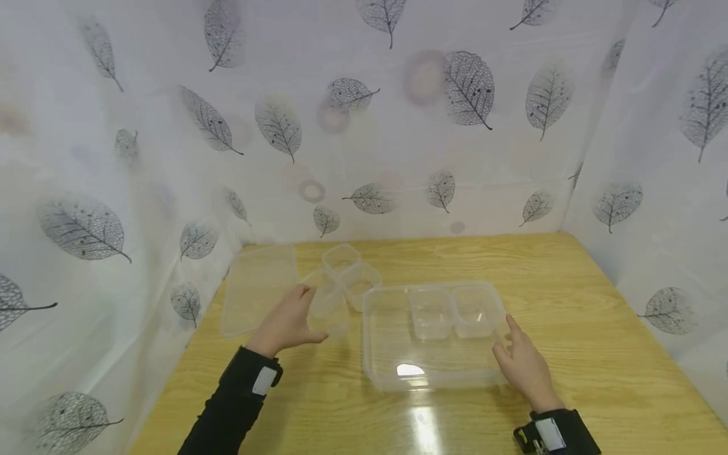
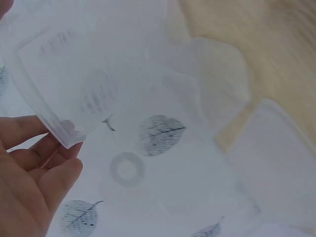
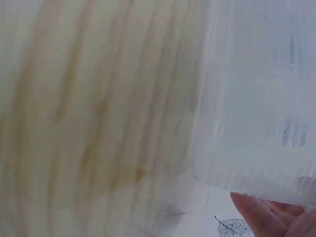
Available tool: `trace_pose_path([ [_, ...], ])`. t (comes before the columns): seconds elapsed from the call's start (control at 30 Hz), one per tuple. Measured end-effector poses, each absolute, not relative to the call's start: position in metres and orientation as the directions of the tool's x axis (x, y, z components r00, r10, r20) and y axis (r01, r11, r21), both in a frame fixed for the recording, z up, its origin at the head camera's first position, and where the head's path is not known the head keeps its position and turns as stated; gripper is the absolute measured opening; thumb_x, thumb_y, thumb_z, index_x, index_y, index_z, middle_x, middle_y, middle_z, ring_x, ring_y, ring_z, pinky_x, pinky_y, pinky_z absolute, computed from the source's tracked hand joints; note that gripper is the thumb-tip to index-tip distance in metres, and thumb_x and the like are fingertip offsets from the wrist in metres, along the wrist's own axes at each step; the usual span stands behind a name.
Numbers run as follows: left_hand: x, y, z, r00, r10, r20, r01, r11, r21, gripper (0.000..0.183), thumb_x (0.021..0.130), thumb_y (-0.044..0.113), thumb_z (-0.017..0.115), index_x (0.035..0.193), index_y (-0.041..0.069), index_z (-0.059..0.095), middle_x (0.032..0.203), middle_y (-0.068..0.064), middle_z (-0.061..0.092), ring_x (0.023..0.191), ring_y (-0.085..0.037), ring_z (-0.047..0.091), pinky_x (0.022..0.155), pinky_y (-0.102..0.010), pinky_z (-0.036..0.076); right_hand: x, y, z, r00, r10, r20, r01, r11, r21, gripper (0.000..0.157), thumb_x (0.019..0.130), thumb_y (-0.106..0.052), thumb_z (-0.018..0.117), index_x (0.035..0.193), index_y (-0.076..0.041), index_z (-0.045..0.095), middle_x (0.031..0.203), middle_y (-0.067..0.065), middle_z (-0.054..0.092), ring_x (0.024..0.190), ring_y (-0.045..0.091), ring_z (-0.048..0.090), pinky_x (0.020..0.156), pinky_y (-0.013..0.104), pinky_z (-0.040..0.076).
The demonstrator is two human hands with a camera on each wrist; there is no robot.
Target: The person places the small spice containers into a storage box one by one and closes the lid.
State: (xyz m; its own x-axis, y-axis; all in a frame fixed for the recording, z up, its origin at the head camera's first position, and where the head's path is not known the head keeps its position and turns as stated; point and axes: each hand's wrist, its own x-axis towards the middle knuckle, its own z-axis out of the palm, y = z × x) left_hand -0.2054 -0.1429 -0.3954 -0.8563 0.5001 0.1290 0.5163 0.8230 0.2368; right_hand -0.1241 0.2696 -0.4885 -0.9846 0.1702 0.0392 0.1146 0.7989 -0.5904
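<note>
My left hand (image 1: 287, 323) holds a small clear plastic container (image 1: 331, 316), thumb and fingers spread across it. In the left wrist view that container (image 2: 84, 79) fills the upper left, its corner against the fingers. A large clear rectangular container (image 1: 392, 360) lies on the table with two small clear containers inside, one (image 1: 432, 313) to the left of the other (image 1: 476, 309), along its far side. At its right edge rests my right hand (image 1: 526, 366), fingers extended. The right wrist view shows the large container's wall (image 3: 256, 123) above the fingertips.
Two more small clear containers, one (image 1: 341, 258) behind the other (image 1: 363, 281), stand beyond the left hand. A flat translucent lid (image 1: 258, 284) lies at the table's left. Leaf-patterned white curtain (image 1: 398, 145) surrounds the wooden table (image 1: 597, 341).
</note>
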Motion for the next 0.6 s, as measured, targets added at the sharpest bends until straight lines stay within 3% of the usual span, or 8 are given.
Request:
trace_pose_path([
  [0.17, -0.208, -0.124, -0.385, -0.804, 0.533, 0.263, 0.588, 0.78, 0.214, 0.086, 0.06, 0.042, 0.075, 0.124, -0.008, 0.044, 0.118, -0.02, 0.045, 0.108, -0.032, 0.043, 0.09, -0.039, 0.04, -0.126, 0.27, -0.49, -0.985, 0.168, 0.04, 0.112, 0.799, -0.59, 0.064, 0.086, -0.019, 0.042, 0.137, 0.008, 0.015, 0.113, 0.033, 0.045, 0.089, 0.04, 0.054, 0.065, 0.046, 0.046],
  [0.37, -0.209, -0.095, -0.395, -0.698, 0.583, 0.416, 0.691, 0.701, 0.176, 0.086, 0.056, 0.044, 0.075, 0.12, -0.007, 0.048, 0.113, -0.016, 0.048, 0.103, -0.026, 0.047, 0.088, -0.034, 0.042, -0.125, 0.27, -0.488, -0.986, 0.16, 0.04, 0.106, 0.801, -0.589, 0.064, 0.086, -0.018, 0.043, 0.137, 0.009, 0.015, 0.113, 0.033, 0.045, 0.089, 0.041, 0.054, 0.065, 0.047, 0.046],
  [0.6, -0.205, -0.063, -0.412, -0.645, 0.664, 0.377, 0.753, 0.637, 0.167, 0.09, 0.057, 0.047, 0.075, 0.121, -0.009, 0.046, 0.117, -0.017, 0.047, 0.107, -0.026, 0.045, 0.093, -0.032, 0.038, -0.124, 0.269, -0.489, -0.985, 0.16, 0.06, 0.093, 0.798, -0.595, 0.062, 0.087, -0.018, 0.043, 0.137, 0.008, 0.016, 0.113, 0.033, 0.046, 0.089, 0.041, 0.054, 0.063, 0.044, 0.046],
])
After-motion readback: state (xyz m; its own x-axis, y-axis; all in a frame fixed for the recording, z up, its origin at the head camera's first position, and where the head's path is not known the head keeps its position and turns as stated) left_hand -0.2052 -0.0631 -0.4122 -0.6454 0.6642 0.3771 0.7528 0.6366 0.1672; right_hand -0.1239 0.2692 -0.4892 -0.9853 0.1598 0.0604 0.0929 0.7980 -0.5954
